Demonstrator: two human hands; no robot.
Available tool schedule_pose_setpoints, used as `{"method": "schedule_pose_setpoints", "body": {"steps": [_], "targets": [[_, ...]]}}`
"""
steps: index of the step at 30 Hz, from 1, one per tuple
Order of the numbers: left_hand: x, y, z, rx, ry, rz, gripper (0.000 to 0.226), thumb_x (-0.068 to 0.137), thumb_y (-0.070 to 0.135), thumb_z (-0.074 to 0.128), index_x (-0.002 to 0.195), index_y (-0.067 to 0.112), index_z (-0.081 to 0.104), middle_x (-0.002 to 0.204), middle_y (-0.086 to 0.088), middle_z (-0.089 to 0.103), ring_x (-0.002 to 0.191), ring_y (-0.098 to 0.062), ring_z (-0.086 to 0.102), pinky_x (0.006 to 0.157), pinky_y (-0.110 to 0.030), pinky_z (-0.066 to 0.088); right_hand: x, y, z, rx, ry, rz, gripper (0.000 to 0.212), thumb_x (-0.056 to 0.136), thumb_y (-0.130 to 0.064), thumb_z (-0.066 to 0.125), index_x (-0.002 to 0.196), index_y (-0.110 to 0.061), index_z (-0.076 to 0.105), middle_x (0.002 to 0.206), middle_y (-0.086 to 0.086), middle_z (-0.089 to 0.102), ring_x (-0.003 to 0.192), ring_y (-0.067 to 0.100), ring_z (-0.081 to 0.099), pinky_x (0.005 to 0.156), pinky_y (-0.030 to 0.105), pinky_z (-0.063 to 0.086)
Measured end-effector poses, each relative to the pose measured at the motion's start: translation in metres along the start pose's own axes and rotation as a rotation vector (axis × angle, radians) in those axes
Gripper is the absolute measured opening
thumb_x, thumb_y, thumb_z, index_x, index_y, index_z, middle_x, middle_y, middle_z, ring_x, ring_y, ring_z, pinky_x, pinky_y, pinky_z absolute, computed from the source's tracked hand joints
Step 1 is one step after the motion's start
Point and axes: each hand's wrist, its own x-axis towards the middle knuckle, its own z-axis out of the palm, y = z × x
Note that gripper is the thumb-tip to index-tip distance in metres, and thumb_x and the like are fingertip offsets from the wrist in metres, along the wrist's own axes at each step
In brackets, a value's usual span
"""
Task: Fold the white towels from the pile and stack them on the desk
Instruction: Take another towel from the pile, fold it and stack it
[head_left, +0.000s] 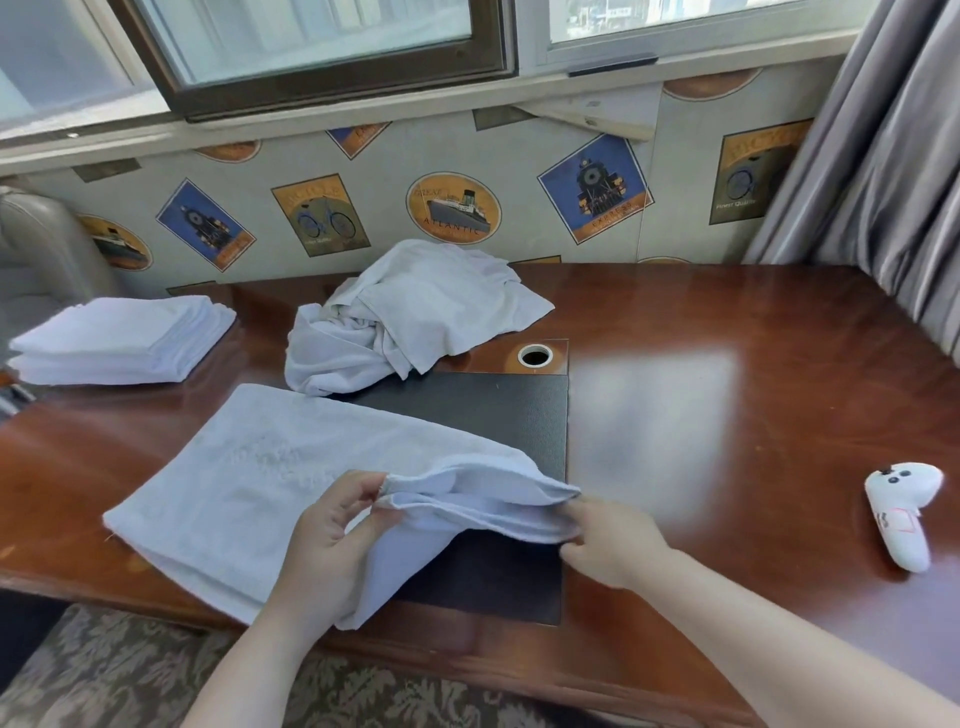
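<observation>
Head view — both hands (332, 530) pinch towel (249, 478) — desk (727, 415).

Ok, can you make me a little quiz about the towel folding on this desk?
1. True or false: both hands hold the same towel.
2. Which is nearer the window: A, the crumpled towel pile, or B, the white controller?
3. Where does the folded stack sit?

Key:
1. True: the left hand and the right hand each pinch its lifted edge.
2. A.
3. On the far left of the desk.
</observation>
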Motion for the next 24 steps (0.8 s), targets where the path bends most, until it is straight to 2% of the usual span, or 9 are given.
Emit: {"method": "schedule_pose_setpoints", "body": {"steps": [2, 4, 8, 11, 13, 16, 18, 20, 24], "targets": [[0.000, 0.000, -0.003, 0.009, -0.009, 0.001, 0.011, 0.090, 0.010, 0.061, 0.096, 0.009, 0.069, 0.096, -0.005, 0.070, 0.095, -0.020, 0.065, 0.076, -0.017, 0.047, 0.002, 0.016, -0.002, -0.014, 0.021, 0.044, 0.058, 0.082, -0.034, 0.049, 0.139, -0.041, 0.040, 0.142, -0.017, 0.047, 0.114, 0.024, 0.059, 0.078, 0.030, 0.046], [-0.001, -0.001, -0.004, 0.005, -0.004, -0.001, 0.012, 0.089, 0.012, 0.061, 0.097, 0.009, 0.070, 0.096, -0.004, 0.070, 0.094, -0.019, 0.065, 0.075, -0.016, 0.047, 0.009, 0.021, -0.006, -0.056, 0.047, 0.060, 0.059, 0.079, -0.031, 0.052, 0.136, -0.039, 0.039, 0.138, -0.015, 0.049, 0.109, 0.025, 0.061, 0.071, 0.031, 0.042], [-0.002, -0.001, -0.014, 0.000, 0.039, 0.007, 0.018, 0.085, 0.020, 0.063, 0.098, 0.010, 0.070, 0.095, 0.001, 0.071, 0.094, -0.017, 0.066, 0.077, -0.019, 0.048, 0.021, 0.022, -0.013, -0.132, 0.130, 0.040, 0.046, 0.082, -0.016, 0.050, 0.126, -0.029, 0.043, 0.132, -0.012, 0.047, 0.093, 0.029, 0.063, 0.061, 0.032, 0.044], [-0.001, 0.000, -0.026, 0.022, 0.099, 0.021, 0.021, 0.083, 0.028, 0.062, 0.099, 0.017, 0.070, 0.097, 0.004, 0.071, 0.096, -0.014, 0.066, 0.081, -0.030, 0.047, 0.027, 0.024, -0.028, -0.252, 0.229, -0.035, 0.032, 0.089, -0.009, 0.046, 0.116, -0.025, 0.049, 0.125, -0.012, 0.049, 0.099, 0.024, 0.060, 0.058, 0.031, 0.041], [0.003, 0.003, -0.036, 0.009, 0.152, 0.041, 0.018, 0.084, 0.029, 0.061, 0.097, 0.023, 0.071, 0.098, 0.004, 0.071, 0.095, -0.010, 0.066, 0.080, -0.026, 0.050, 0.029, 0.025, -0.043, -0.358, 0.252, -0.176, 0.032, 0.086, -0.002, 0.048, 0.108, -0.024, 0.055, 0.119, -0.009, 0.051, 0.105, 0.021, 0.055, 0.061, 0.033, 0.042], [0.017, 0.015, -0.052, 0.007, 0.214, 0.091, 0.015, 0.084, 0.029, 0.061, 0.096, 0.027, 0.070, 0.097, 0.006, 0.071, 0.092, -0.005, 0.066, 0.076, -0.019, 0.051, 0.026, 0.017, -0.077, -0.580, 0.278, -0.586, 0.032, 0.069, 0.000, 0.059, 0.087, -0.026, 0.061, 0.105, -0.007, 0.056, 0.096, 0.019, 0.056, 0.067, 0.032, 0.045], [0.030, 0.030, -0.062, 0.002, 0.231, 0.134, 0.014, 0.086, 0.029, 0.061, 0.097, 0.027, 0.069, 0.097, 0.007, 0.071, 0.088, -0.003, 0.066, 0.071, -0.013, 0.051, 0.025, 0.002, -0.100, -0.743, 0.148, -0.796, 0.031, 0.072, -0.004, 0.062, 0.090, -0.030, 0.059, 0.103, -0.012, 0.055, 0.097, 0.013, 0.054, 0.071, 0.030, 0.045], [0.045, 0.047, -0.071, 0.016, 0.253, 0.172, 0.012, 0.089, 0.031, 0.061, 0.098, 0.030, 0.069, 0.098, 0.008, 0.070, 0.087, -0.001, 0.065, 0.068, -0.010, 0.050, 0.024, -0.012, -0.125, -0.843, 0.115, -0.906, 0.024, 0.079, -0.011, 0.064, 0.089, -0.031, 0.056, 0.100, -0.017, 0.056, 0.098, 0.009, 0.054, 0.073, 0.027, 0.043], [0.072, 0.094, -0.105, -0.068, 0.308, 0.242, 0.011, 0.089, 0.033, 0.059, 0.095, 0.034, 0.068, 0.098, 0.004, 0.072, 0.089, -0.011, 0.068, 0.074, -0.030, 0.056, 0.026, -0.056, -0.190, -0.983, 0.133, -1.032, 0.006, 0.098, -0.019, 0.052, 0.099, -0.024, 0.054, 0.105, -0.007, 0.062, 0.108, 0.018, 0.051, 0.089, 0.032, 0.041]]}}
